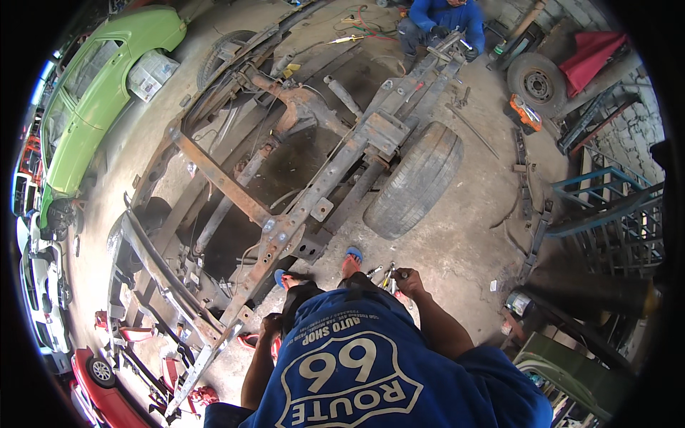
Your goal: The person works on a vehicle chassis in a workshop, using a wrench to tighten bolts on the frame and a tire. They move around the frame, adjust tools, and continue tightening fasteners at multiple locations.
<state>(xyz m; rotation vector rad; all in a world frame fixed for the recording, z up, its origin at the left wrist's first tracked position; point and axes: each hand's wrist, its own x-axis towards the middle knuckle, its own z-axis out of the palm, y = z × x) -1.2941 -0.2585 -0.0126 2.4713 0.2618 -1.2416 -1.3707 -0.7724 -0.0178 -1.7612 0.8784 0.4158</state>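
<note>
My right hand is closed on a small dark metal tool, just beside several wrenches on the concrete. My left hand hangs low with fingers curled, near the rusty vehicle frame; whatever it holds, if anything, is hidden. The bare chassis spreads out in front of me, with rails, a crossmember, axle and driveshaft, and a tire stands along its right side. My sandalled feet are on the floor beside the frame.
A co-worker in blue works at the frame's far end. A green car body is at left. A spare wheel, orange-and-black tool, blue metal racks and long bars line the right. Red parts lie lower left.
</note>
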